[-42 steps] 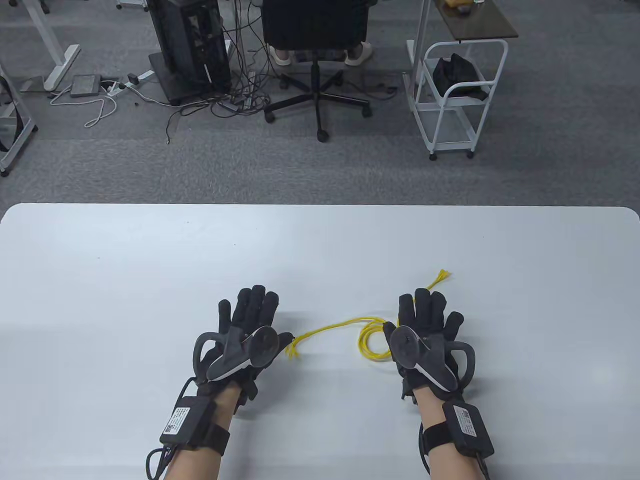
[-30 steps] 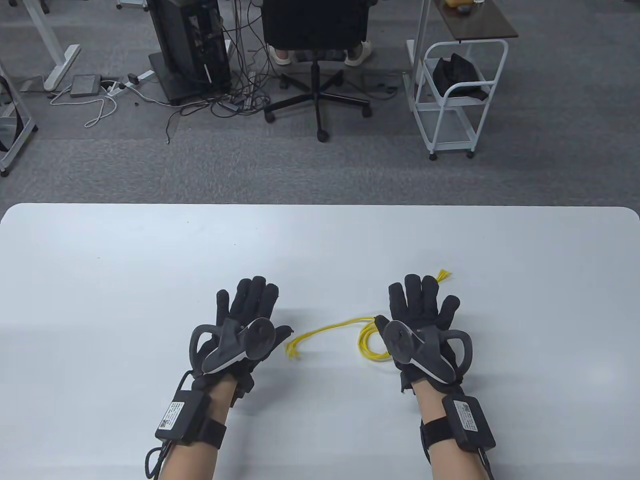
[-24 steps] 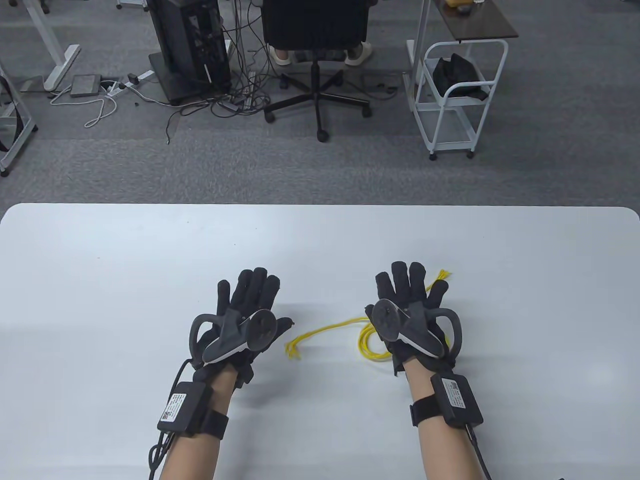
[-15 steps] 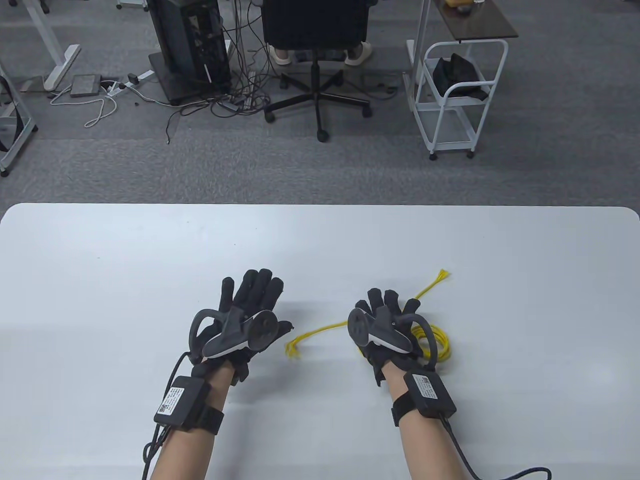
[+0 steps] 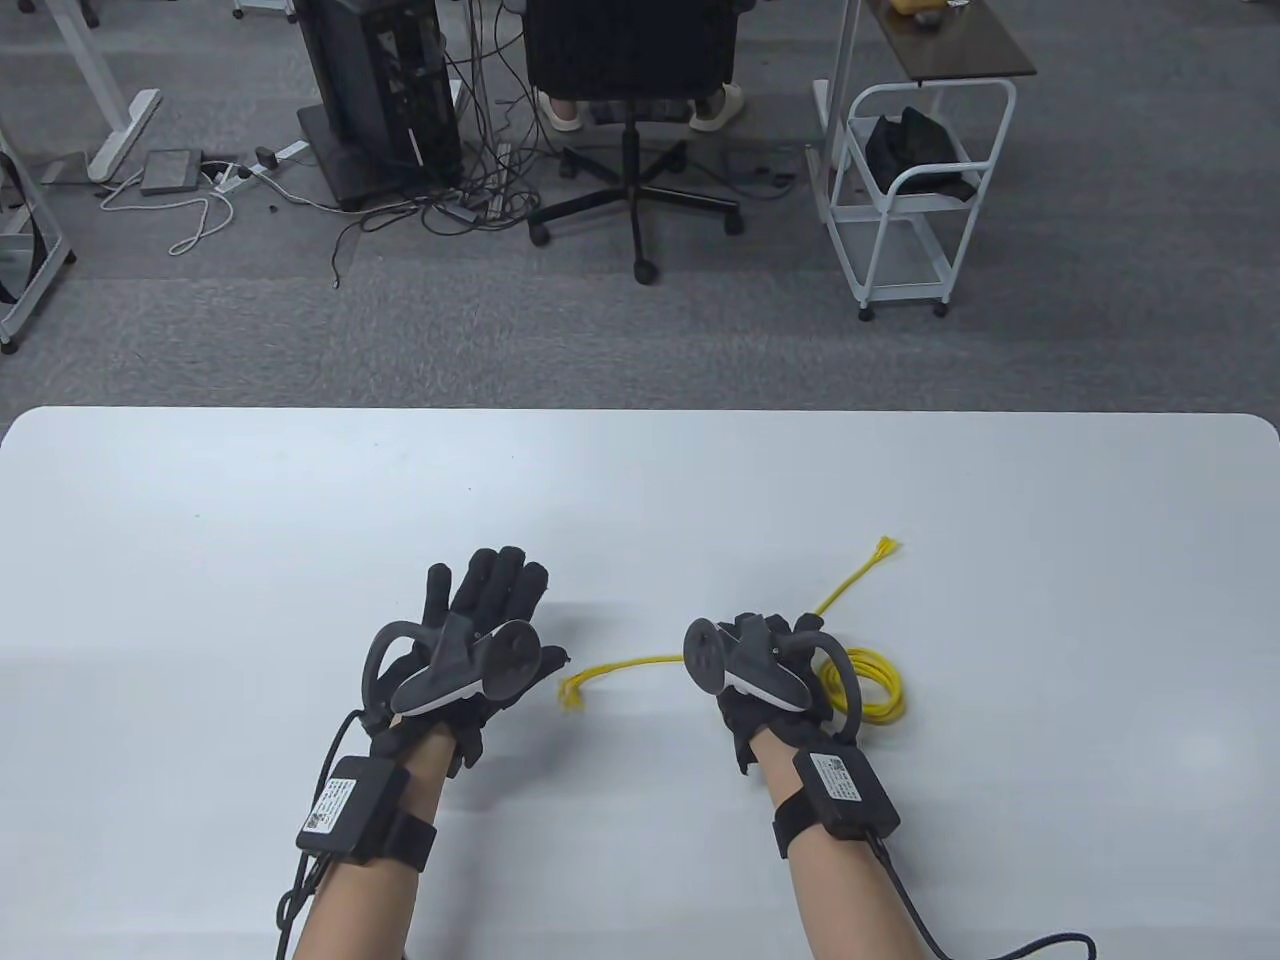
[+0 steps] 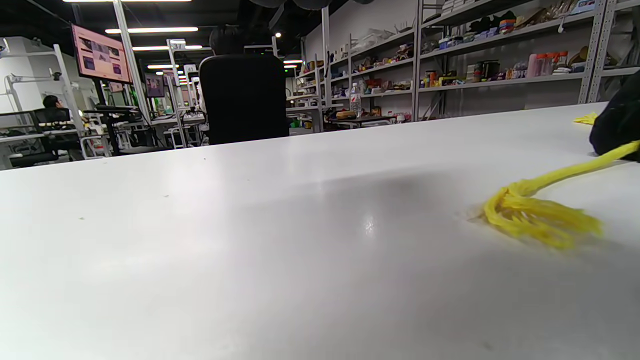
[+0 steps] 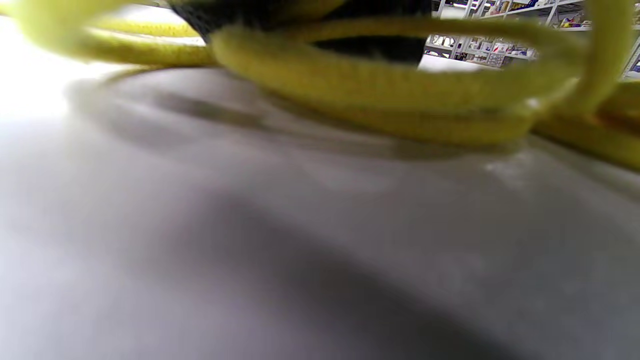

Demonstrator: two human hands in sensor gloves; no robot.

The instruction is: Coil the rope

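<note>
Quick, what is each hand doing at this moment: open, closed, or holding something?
Left hand: open, fingers spread, holding nothing, beside the rope's frayed end.
Right hand: on the yellow rope coil; fingers hidden, grip cannot be told.

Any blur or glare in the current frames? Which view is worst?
Right wrist view is worst: rope fills the top, too close and soft, table smeared. Left wrist view: sharp shelves behind, frayed rope end slightly soft, small glare spot on the table. Table view: sharp, soft shadows by the left hand and right hand.
</note>
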